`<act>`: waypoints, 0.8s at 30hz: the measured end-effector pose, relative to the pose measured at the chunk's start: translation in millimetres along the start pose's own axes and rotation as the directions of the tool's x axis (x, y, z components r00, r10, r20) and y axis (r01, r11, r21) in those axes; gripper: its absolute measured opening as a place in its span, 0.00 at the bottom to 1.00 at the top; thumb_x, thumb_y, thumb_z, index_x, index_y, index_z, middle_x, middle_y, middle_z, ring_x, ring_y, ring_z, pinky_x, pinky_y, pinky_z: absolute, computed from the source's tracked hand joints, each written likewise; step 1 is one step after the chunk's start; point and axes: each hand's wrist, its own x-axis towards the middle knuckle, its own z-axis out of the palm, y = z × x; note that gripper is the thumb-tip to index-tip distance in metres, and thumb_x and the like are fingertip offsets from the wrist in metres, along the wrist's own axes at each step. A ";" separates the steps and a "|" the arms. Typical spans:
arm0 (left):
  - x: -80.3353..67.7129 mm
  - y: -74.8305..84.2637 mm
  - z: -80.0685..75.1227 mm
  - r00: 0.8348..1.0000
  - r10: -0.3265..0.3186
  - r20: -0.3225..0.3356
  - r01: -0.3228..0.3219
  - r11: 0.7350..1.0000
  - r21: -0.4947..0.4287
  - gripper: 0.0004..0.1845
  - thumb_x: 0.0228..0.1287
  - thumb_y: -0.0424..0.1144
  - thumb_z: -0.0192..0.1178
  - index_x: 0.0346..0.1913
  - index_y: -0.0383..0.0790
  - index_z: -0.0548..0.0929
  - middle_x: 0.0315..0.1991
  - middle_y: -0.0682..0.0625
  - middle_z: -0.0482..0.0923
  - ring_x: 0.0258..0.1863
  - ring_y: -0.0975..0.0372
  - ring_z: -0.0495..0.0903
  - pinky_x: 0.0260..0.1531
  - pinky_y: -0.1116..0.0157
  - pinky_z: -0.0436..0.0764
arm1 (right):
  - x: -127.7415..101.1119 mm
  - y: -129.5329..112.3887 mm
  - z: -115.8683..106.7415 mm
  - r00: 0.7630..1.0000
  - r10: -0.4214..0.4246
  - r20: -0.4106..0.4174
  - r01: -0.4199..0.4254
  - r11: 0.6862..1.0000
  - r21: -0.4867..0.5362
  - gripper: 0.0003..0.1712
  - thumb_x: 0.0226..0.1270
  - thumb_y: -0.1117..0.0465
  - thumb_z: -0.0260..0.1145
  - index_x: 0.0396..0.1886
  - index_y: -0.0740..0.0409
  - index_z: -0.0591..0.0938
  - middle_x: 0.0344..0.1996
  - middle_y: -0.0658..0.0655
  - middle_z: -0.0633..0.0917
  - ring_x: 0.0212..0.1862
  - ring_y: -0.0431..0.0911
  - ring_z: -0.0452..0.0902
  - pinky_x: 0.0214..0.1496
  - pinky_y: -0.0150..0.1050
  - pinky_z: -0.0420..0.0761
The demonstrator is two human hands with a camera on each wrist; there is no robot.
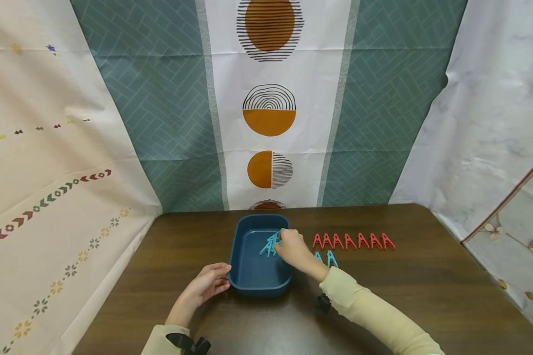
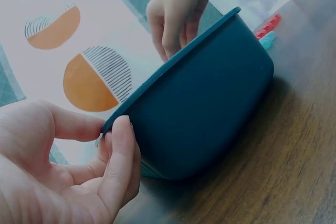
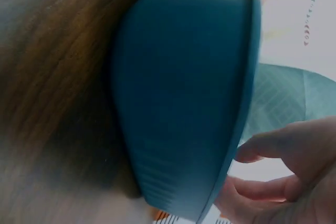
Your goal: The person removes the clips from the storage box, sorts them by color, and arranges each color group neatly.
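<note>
A dark blue plastic bin [image 1: 259,289] stands on the table, with several light-blue clothespins [image 1: 269,246] lying in a heap inside it. My left hand [image 1: 210,282] pinches the bin's near-left rim between thumb and fingers, as the left wrist view also shows. Over the bin's right wall reaches my right hand [image 1: 297,250], its fingers bent down among the clothespins. In the right wrist view, the rim hides the fingertips of that hand [image 3: 294,174], so whether they pinch a clothespin does not show.
To the right of the bin, several red clothespins [image 1: 348,241] lie in a row on the brown wooden table [image 1: 408,296]. In front of them are two light-blue clothespins [image 1: 331,259], one partly behind my right wrist. Patterned cloth [image 1: 271,172] hangs behind the table.
</note>
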 end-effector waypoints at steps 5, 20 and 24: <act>-0.4 0.1 -0.6 1.000 0.000 -0.001 0.000 1.000 -0.004 0.07 0.71 0.38 0.53 0.42 0.37 0.75 0.27 0.55 0.76 0.28 0.67 0.77 0.34 0.73 0.81 | 5.6 -8.9 13.4 0.999 -0.018 0.036 0.024 0.980 -0.196 0.16 0.64 0.68 0.62 0.17 0.60 0.72 0.12 0.53 0.69 0.15 0.41 0.66 0.16 0.31 0.71; -1.0 0.2 1.5 1.000 0.004 -0.022 -0.004 1.000 -0.012 0.06 0.71 0.38 0.54 0.42 0.38 0.75 0.27 0.55 0.77 0.28 0.67 0.78 0.33 0.73 0.81 | 23.7 -16.1 51.3 0.987 0.157 0.025 -0.118 0.827 -0.550 0.03 0.59 0.63 0.71 0.33 0.57 0.86 0.31 0.56 0.86 0.30 0.47 0.84 0.21 0.38 0.81; -1.4 -0.3 1.1 1.000 0.006 -0.009 -0.006 1.000 -0.013 0.07 0.71 0.38 0.53 0.43 0.37 0.75 0.28 0.55 0.77 0.28 0.67 0.78 0.34 0.74 0.81 | 24.8 -16.5 56.2 0.980 0.194 0.048 -0.130 0.801 -0.584 0.06 0.58 0.61 0.71 0.35 0.56 0.86 0.31 0.56 0.86 0.32 0.47 0.84 0.22 0.37 0.81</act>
